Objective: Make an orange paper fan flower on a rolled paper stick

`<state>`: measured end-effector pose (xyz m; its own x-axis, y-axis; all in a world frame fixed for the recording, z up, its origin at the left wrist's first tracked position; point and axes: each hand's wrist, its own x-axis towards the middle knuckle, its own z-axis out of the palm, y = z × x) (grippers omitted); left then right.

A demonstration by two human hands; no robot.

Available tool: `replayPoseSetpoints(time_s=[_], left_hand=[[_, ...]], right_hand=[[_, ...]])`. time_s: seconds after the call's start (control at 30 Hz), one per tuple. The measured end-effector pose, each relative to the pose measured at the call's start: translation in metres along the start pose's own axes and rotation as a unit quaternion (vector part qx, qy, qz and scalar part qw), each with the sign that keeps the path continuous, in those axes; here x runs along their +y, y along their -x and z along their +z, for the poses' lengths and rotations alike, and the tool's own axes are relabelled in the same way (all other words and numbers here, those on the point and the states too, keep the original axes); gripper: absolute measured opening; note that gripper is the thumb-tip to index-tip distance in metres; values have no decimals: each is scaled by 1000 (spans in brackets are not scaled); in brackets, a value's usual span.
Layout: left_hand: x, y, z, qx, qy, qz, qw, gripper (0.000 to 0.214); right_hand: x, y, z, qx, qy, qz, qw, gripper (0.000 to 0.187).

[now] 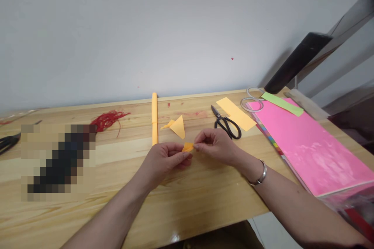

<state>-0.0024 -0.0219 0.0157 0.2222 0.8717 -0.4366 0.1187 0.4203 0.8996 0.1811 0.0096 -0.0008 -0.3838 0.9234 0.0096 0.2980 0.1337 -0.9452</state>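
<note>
Both hands meet over the middle of the wooden table (87, 218). My left hand (165, 160) and my right hand (214, 144) are closed in pinches on one small folded orange paper piece (187, 147), held between their fingertips just above the tabletop. Much of the piece is hidden by the fingers. A silver bracelet (261, 176) sits on my right wrist. Just beyond the hands lie an orange paper scrap (179, 126) shaped like a triangle and a long rolled orange paper tube (154, 118).
Black scissors (226, 123) lie right of the scrap, beside an orange paper strip (235, 113). A pink paper stack (304, 144) with a green strip (282, 103) and silver scissors (251, 101) fills the right side. Red thread (109, 120) and a blurred patch (58, 161) lie left.
</note>
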Motion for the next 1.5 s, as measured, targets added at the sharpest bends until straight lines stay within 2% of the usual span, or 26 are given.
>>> replayPoseSetpoints(time_s=[0.17,0.47,0.67,0.8,0.93,1.07,1.23,1.5], left_hand=[[-2,-2,0,19,-8,11,1000,17],[-5,-3,-1,21,9,7,1000,18],[-3,-2,1,18,37,-10,999,16],[-3,-2,-1,-5,64,-24,998,15],[-7,-3,-4,-34,106,-47,993,16],[-7,-4,-5,-58,136,-84,985,17],[-2,-3,-3,-51,147,-112,981,17],[-5,-5,-4,-57,150,-106,981,16]], right_hand=[[0,0,0,1,-2,-2,1000,8],[0,-1,0,-4,-26,14,1000,7],[-6,-3,-1,-13,-84,69,994,9],[-9,-3,-1,-24,-172,110,979,17],[-8,-3,-2,-43,-207,129,969,15],[-5,-2,-3,-64,-228,144,961,13],[-4,-2,-4,-85,-246,162,952,14],[-4,-2,-4,-87,-237,160,954,16]])
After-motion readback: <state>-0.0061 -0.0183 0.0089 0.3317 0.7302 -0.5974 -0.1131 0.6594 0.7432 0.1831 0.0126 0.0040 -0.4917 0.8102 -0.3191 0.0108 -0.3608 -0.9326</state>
